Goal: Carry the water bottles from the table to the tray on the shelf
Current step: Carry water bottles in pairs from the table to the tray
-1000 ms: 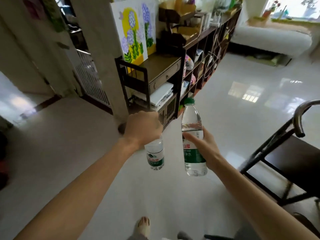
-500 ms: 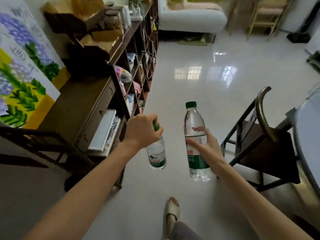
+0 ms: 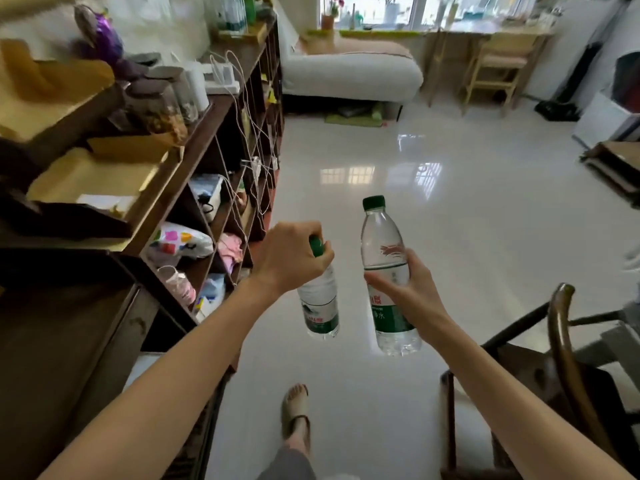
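Note:
My left hand (image 3: 289, 259) grips a clear water bottle (image 3: 320, 304) from above, around its green cap, so the bottle hangs down over the floor. My right hand (image 3: 407, 292) wraps the middle of a taller water bottle (image 3: 382, 251) with a green cap and green label, held upright. Both bottles float in mid-air over the white floor, side by side and apart. At the far end of the dark shelf (image 3: 221, 109), a wooden tray (image 3: 244, 34) holds several upright bottles (image 3: 233, 12).
The long dark shelf unit runs along my left, crowded with jars, cables, boxes and bags. A dark chair (image 3: 561, 341) stands close on my right. Glossy white floor (image 3: 433, 188) stretches ahead toward a white sofa (image 3: 349, 71) and a wooden chair (image 3: 495, 67). My sandalled foot (image 3: 296, 414) is below.
I have walked forward along the shelf while turning right; the flower painting has left the view and the sofa and far shelf end now appear. Both hands keep their bottles.

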Motion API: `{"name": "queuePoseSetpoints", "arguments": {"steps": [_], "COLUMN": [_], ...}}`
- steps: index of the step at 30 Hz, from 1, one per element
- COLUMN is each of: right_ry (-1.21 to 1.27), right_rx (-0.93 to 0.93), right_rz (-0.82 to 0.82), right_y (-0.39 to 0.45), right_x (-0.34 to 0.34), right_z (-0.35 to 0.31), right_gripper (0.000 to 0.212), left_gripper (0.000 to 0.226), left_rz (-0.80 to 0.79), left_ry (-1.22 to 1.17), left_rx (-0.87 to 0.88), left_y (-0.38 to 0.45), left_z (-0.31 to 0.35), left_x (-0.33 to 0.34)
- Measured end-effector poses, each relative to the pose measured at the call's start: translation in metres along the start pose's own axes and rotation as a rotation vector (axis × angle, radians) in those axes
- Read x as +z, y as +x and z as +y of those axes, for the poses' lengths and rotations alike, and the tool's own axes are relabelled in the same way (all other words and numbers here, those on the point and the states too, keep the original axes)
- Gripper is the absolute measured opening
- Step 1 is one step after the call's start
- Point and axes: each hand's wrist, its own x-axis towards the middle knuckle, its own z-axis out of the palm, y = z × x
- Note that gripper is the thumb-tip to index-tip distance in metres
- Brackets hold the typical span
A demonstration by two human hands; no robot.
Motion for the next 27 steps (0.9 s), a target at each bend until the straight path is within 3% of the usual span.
{"name": "queuePoseSetpoints", "arguments": {"steps": [9, 14, 18, 27], "right_ry": [-0.028, -0.055, -0.023, -0.078], "right_rx": [-0.022, -0.079, -0.100, -0.136], "right_rz": [0.125, 0.127, 0.145, -0.050], "right_y": [0.241, 0.369, 0.492, 0.764], "right_x": [-0.005, -0.022, -0.044, -0.081], "right_z": [-0.036, -0.035, -0.028, -0.056], "right_gripper": [0.055, 0.061, 0.054, 0.053], "left_gripper": [0.024, 0.025, 0.026, 0.026], "left_rz": [-0.117, -0.105, -0.077, 0.053], "left_ry": [0.011, -0.028, -0.037, 0.047], "left_rx": [0.176, 0.171, 0.148, 0.023], "left_y": [0.258, 0.385, 0.492, 0.714], "left_z": [-0.079, -0.109, -0.130, -0.190], "left_x": [0.061, 0.110, 0.155, 0.209]}}
